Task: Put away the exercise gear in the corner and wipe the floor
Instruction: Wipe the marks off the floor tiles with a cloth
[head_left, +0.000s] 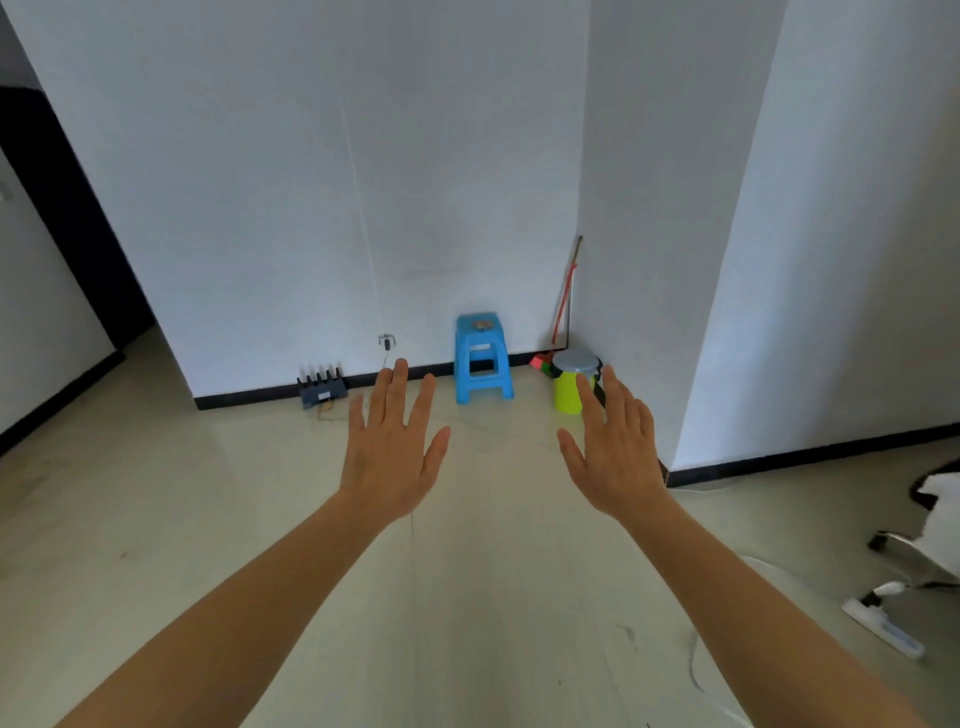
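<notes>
Both my arms reach forward over a pale, glossy tiled floor (467, 597). My left hand (392, 447) is held flat with fingers spread, backs up, holding nothing. My right hand (615, 449) is the same, fingers straight and empty. Ahead in the corner a blue plastic stool (483, 358) stands against the white wall with a small object on its seat. A broom (563, 306) with a red-and-wood handle leans in the corner, its red and green head (542, 362) on the floor. I cannot make out any exercise gear.
A lime-green bin (574, 382) with a grey lid stands right of the stool, partly behind my right fingers. A dark router (322, 388) with antennas sits by the wall at left, under a plugged socket (387, 341). An office chair base (914, 566) and a white power strip (883, 629) lie at right.
</notes>
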